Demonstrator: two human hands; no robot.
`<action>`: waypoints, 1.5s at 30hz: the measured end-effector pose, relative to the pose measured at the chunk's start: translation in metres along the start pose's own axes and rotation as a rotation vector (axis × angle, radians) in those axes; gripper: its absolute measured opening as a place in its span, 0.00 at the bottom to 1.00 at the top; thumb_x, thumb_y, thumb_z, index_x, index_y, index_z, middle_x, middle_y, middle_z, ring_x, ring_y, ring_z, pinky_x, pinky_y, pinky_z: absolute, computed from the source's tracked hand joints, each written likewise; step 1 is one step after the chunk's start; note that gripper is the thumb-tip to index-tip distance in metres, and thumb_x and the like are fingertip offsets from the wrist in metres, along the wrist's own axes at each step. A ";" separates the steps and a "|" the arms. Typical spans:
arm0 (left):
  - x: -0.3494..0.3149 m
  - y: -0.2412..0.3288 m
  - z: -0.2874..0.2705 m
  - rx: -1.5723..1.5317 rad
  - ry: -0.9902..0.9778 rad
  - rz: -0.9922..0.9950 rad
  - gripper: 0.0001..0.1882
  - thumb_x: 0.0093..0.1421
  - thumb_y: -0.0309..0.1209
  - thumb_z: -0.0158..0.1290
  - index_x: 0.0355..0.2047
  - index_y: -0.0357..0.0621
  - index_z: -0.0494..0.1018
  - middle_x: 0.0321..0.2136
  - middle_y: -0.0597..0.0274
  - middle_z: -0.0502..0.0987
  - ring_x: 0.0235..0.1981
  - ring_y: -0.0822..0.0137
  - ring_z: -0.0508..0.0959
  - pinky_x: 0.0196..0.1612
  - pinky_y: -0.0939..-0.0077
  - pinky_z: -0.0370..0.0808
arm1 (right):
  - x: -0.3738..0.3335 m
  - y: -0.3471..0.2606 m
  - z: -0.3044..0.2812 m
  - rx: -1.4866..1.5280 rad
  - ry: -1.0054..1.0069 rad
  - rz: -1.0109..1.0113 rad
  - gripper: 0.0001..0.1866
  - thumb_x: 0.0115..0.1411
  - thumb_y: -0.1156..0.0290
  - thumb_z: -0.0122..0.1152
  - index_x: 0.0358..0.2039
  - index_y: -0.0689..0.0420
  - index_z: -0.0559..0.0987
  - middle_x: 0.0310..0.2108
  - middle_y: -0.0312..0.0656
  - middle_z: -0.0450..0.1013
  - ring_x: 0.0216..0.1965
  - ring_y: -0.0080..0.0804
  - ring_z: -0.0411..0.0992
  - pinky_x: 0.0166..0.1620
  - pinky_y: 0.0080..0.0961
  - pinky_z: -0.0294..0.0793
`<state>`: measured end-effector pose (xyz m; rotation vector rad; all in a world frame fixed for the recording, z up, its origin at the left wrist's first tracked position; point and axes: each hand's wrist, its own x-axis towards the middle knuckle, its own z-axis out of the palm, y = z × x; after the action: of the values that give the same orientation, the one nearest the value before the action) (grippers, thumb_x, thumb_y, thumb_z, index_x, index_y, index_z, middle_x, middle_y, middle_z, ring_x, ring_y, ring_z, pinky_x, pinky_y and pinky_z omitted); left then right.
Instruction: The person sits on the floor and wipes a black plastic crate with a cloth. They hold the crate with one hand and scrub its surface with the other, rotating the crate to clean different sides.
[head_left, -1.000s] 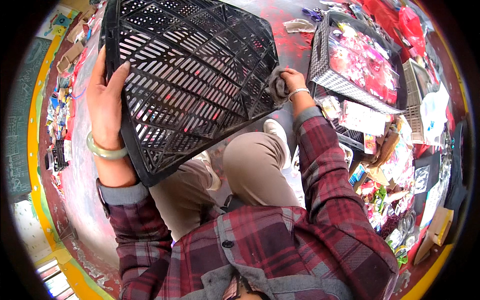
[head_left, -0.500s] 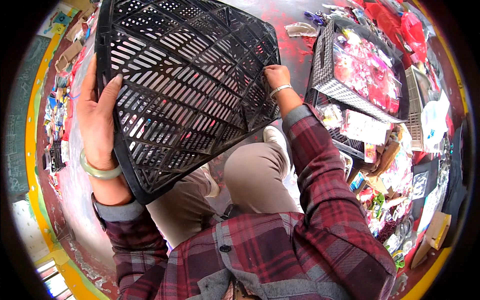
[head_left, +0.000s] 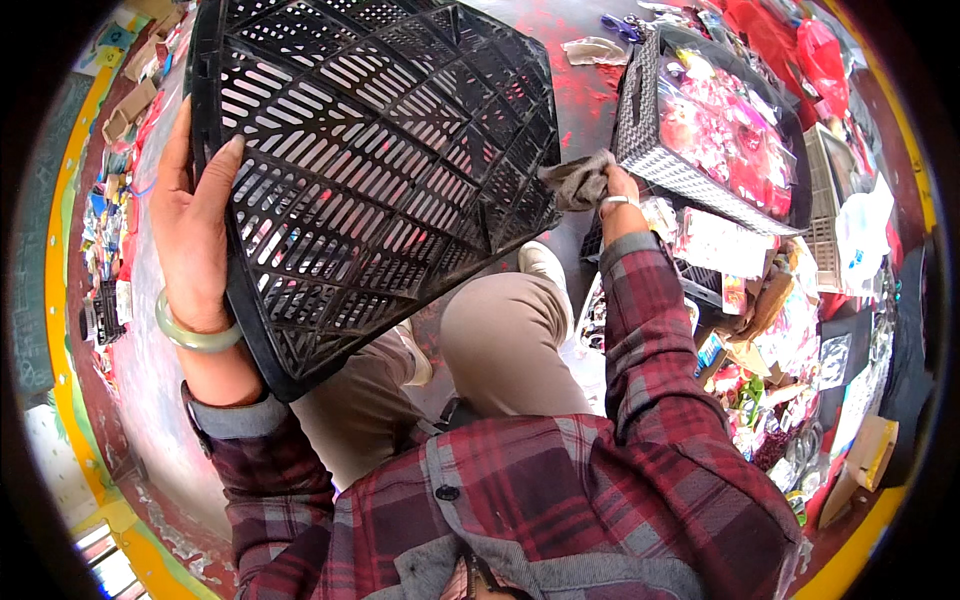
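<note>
A large black slotted plastic basket (head_left: 360, 190) is tilted up in front of me, its latticed side facing me. My left hand (head_left: 195, 220) grips its left rim, thumb on the near face and fingers behind the edge. Just off the basket's right side, my right hand (head_left: 618, 186) is closed on a crumpled grey-brown cloth (head_left: 578, 182). The cloth lies close to the basket's right edge; whether the two touch I cannot tell.
On the right stands a grey-and-white woven-pattern basket (head_left: 640, 165) with pink and red packets. Beside it are a beige crate (head_left: 826, 215) and heaped packaging. A cardboard box (head_left: 872, 452) sits at the lower right. Assorted goods (head_left: 105, 215) line the left wall.
My right hand has come out from the basket's right side and moved right, bringing the cloth into view. My left hand stays on the rim; the basket has shifted slightly.
</note>
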<state>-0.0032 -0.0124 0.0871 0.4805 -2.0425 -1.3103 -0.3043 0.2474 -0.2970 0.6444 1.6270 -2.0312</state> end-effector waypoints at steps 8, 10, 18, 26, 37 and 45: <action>0.007 -0.009 -0.003 0.010 -0.020 0.064 0.23 0.59 0.21 0.48 0.56 0.32 0.61 0.44 0.61 0.73 0.41 0.75 0.73 0.46 0.83 0.69 | -0.055 0.097 0.023 -0.016 -0.272 -0.097 0.22 0.55 0.64 0.55 0.51 0.56 0.71 0.41 0.47 0.73 0.42 0.42 0.72 0.45 0.33 0.70; 0.005 -0.010 -0.006 0.023 -0.009 0.036 0.23 0.59 0.21 0.48 0.56 0.32 0.61 0.44 0.61 0.73 0.41 0.75 0.73 0.46 0.83 0.69 | -0.073 0.094 0.031 -0.686 -0.122 -0.406 0.27 0.55 0.64 0.54 0.56 0.55 0.66 0.46 0.53 0.71 0.46 0.49 0.70 0.48 0.36 0.67; 0.001 -0.006 -0.004 -0.026 0.001 0.024 0.25 0.59 0.20 0.49 0.57 0.31 0.59 0.45 0.58 0.73 0.41 0.75 0.73 0.45 0.83 0.70 | -0.062 0.069 0.036 -0.803 0.001 -0.622 0.13 0.51 0.62 0.57 0.34 0.55 0.79 0.26 0.50 0.76 0.32 0.50 0.75 0.38 0.39 0.72; 0.000 -0.007 0.001 -0.005 -0.016 0.075 0.26 0.58 0.19 0.50 0.57 0.32 0.60 0.44 0.59 0.74 0.40 0.75 0.73 0.45 0.84 0.71 | -0.075 0.001 0.061 -1.421 -0.178 -0.840 0.15 0.51 0.67 0.56 0.41 0.42 0.79 0.39 0.48 0.69 0.41 0.45 0.71 0.44 0.37 0.71; -0.002 -0.001 0.008 0.010 -0.056 0.073 0.26 0.59 0.20 0.50 0.58 0.32 0.58 0.48 0.58 0.71 0.43 0.74 0.72 0.47 0.83 0.70 | -0.065 -0.011 0.053 -1.304 -0.377 -0.535 0.15 0.47 0.67 0.57 0.37 0.49 0.81 0.35 0.51 0.76 0.41 0.48 0.73 0.46 0.36 0.71; -0.001 -0.007 0.003 -0.039 -0.047 0.068 0.26 0.59 0.20 0.49 0.58 0.32 0.58 0.48 0.58 0.71 0.43 0.74 0.72 0.47 0.82 0.70 | -0.065 -0.015 0.007 -0.844 -0.873 -0.159 0.16 0.51 0.75 0.58 0.41 0.63 0.78 0.33 0.36 0.75 0.34 0.23 0.71 0.39 0.22 0.71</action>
<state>-0.0049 -0.0131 0.0802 0.3629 -2.0494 -1.3294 -0.2628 0.2477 -0.2445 -0.6023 1.7171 -1.1845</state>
